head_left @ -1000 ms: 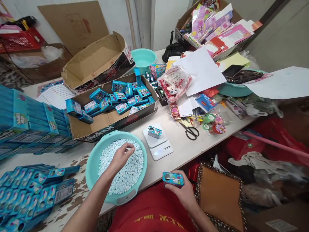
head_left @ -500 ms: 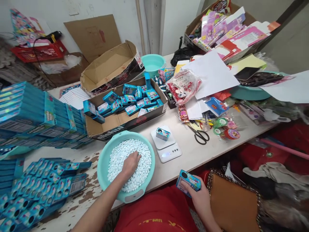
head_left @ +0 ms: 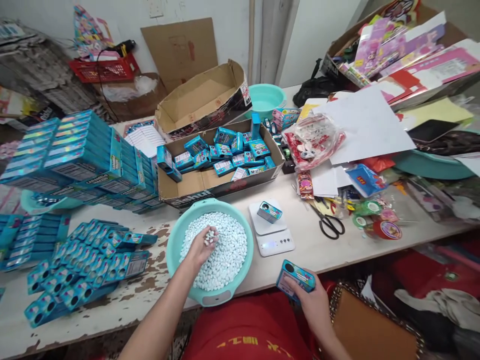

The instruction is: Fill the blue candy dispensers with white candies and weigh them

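My left hand (head_left: 202, 246) is cupped palm up over a turquoise basin (head_left: 173, 250), its fingers curled round several small white candies (head_left: 210, 237). Many more white candies (head_left: 228, 255) fill the basin below it. In front of my red shirt, my right hand (head_left: 313, 296) grips a small blue box (head_left: 296, 280) with a dark round hole in its top. Between the two stands a white scale (head_left: 276, 242), its display lit. Another blue box (head_left: 269, 212) rests on the scale's plate.
Behind the basin, an open cardboard box (head_left: 221, 191) holds several blue boxes. Blue boxes are stacked at left (head_left: 90, 155), and holed ones stand in rows (head_left: 90, 265) before them. Scissors (head_left: 330, 225), tape rolls (head_left: 374, 206) and a plastic bag (head_left: 315, 140) lie right of the scale.
My left hand has risen from among the candies and turned palm up, with candies now showing in it. My right hand keeps its hold on the blue box. The whole view has shifted.
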`<state>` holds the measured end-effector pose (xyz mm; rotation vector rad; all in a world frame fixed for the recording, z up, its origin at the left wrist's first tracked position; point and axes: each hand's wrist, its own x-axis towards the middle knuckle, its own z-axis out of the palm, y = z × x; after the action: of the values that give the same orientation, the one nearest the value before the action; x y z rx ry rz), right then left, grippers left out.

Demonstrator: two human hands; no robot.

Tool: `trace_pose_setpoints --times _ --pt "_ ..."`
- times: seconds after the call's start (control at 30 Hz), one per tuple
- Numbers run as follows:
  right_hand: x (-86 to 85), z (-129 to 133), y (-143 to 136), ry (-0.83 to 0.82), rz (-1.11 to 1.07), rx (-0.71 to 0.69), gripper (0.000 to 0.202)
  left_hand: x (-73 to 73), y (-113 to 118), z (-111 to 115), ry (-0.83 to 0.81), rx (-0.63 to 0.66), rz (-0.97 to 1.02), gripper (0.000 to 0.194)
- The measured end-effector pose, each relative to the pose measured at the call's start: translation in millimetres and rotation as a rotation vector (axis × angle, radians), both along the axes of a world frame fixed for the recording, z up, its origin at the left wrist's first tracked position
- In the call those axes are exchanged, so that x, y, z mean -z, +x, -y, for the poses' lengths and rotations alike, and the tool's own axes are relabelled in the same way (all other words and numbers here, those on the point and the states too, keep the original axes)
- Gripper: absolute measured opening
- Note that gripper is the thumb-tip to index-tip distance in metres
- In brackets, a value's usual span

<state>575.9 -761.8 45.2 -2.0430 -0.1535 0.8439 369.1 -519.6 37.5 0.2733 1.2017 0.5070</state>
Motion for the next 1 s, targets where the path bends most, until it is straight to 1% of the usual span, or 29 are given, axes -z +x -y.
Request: trace_pose_setpoints --times 0.03,0.1,0.17,0.23,0.3,0.4,0.47,0.53,0.6,0.63,0.67,0.73,0.83,0.9,0.93,0.97,1.0 --pt "-0.4 -1.0 1.3 0.010 -0.010 0.011 0.056 -2.8 2.5 1.1 0.001 0.039 -0.019 0.003" --pt "-1.9 -2.8 4.0 0.039 -0.025 0.027 0.055 -9.7 12.5 2.5 0.021 0.144 -0.042 0.009" --pt "-3.6 -3.7 6.9 0.070 -0.025 0.038 0.052 -18.1 31.6 1.4 0.083 0.278 -0.025 0.014" --pt "-4.9 -3.6 10.2 0.090 -0.015 0.053 0.050 -26.2 60.3 -2.7 0.224 0.465 -0.033 0.021" --pt "-5.3 -2.1 14.2 0.103 -0.004 0.074 0.048 -32.3 95.1 -9.0 0.442 0.636 -0.098 0.027" --pt "-3.3 3.0 21.0 0.101 -0.005 0.097 0.049 -36.1 144.7 -20.1 0.869 0.848 -0.350 0.025" --pt "0.4 7.9 25.7 0.088 -0.017 0.112 0.050 -37.2 168.1 -26.6 1.103 1.014 -0.585 0.019" --pt "5.0 13.2 30.5 0.075 -0.030 0.123 0.051 -38.5 181.8 -31.0 1.223 1.201 -0.777 0.017" --pt "9.0 17.4 35.0 0.072 -0.042 0.128 0.052 -40.0 187.8 -33.2 1.271 1.343 -0.874 0.020" --pt "10.3 18.8 37.1 0.072 -0.043 0.133 0.052 -40.5 189.0 -33.6 1.283 1.390 -0.895 0.022" --pt "10.9 19.6 39.0 0.073 -0.039 0.139 0.051 -40.7 189.6 -33.8 1.291 1.421 -0.908 0.024" --pt "10.5 19.4 42.5 0.076 -0.023 0.157 0.050 -39.8 190.4 -33.7 1.298 1.442 -0.928 0.029" --pt "8.9 16.3 46.4 0.082 -0.009 0.170 0.048 -35.7 193.6 -33.6 1.292 1.408 -0.927 0.032" --pt "8.5 14.1 48.0 0.086 -0.011 0.175 0.048 -32.5 196.2 -34.4 1.282 1.320 -0.868 0.027" --pt "8.5 13.3 48.5 0.089 -0.011 0.176 0.048 -31.2 196.6 -35.2 1.262 1.246 -0.806 0.023" --pt "8.5 12.7 48.9 0.092 -0.010 0.175 0.048 -30.4 195.6 -36.2 1.214 1.147 -0.723 0.022" --pt "8.4 12.5 49.2 0.095 -0.009 0.172 0.047 -30.1 192.7 -37.4 1.126 1.026 -0.625 0.024"
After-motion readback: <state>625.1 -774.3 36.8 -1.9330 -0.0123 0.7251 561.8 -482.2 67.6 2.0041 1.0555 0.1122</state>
